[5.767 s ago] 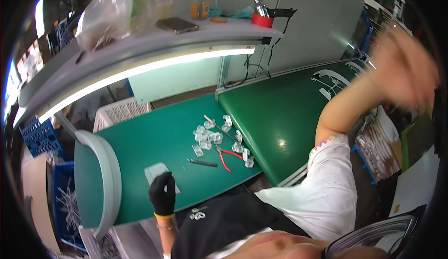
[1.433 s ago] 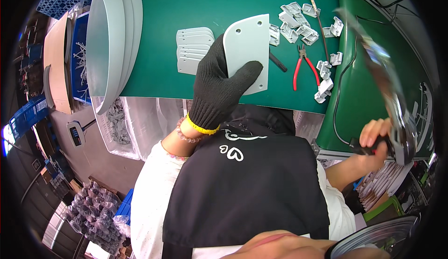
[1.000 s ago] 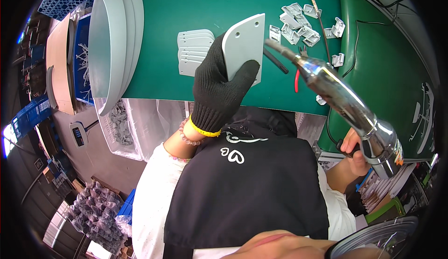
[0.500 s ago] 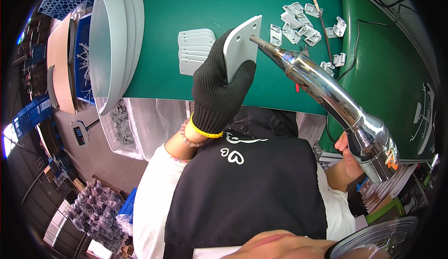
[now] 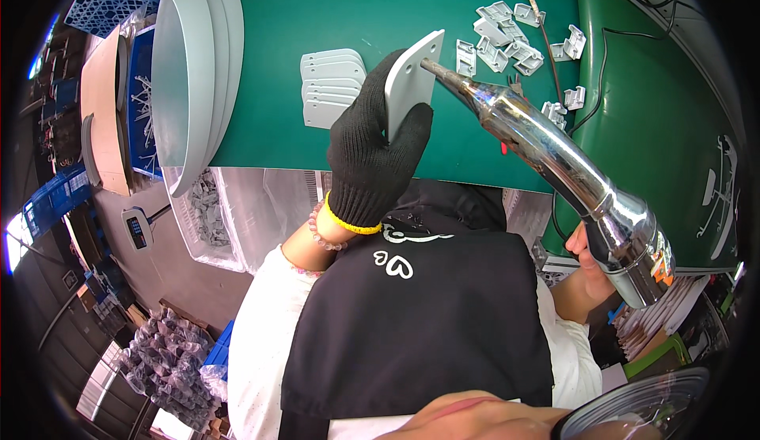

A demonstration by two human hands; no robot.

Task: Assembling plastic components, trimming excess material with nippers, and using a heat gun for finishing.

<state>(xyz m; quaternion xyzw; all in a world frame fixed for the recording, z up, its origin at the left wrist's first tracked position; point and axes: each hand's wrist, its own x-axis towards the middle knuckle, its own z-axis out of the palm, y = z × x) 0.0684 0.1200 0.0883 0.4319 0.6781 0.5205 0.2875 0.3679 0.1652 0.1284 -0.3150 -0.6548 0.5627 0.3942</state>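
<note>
My left hand (image 5: 370,163), in a black knit glove, holds a flat grey plastic plate (image 5: 411,81) tilted on edge above the green table (image 5: 317,12). My bare right hand (image 5: 592,275) grips the rear of a shiny metal heat gun (image 5: 554,167). Its narrow nozzle points at the plate's face, almost touching it. A small stack of similar grey plates (image 5: 331,86) lies on the table just left of the glove. Several small grey plastic clips (image 5: 507,36) lie scattered behind the nozzle.
Large grey curved shells (image 5: 186,76) stand stacked at the table's left end. A clear bin of small grey parts (image 5: 207,218) hangs below the table edge. A second green table (image 5: 673,123) with a black cable lies to the right. Blue crates sit far left.
My right hand brought the heat gun up from the lower right and aimed its nozzle at the plate. My left hand tilted the plate from flat to on edge.
</note>
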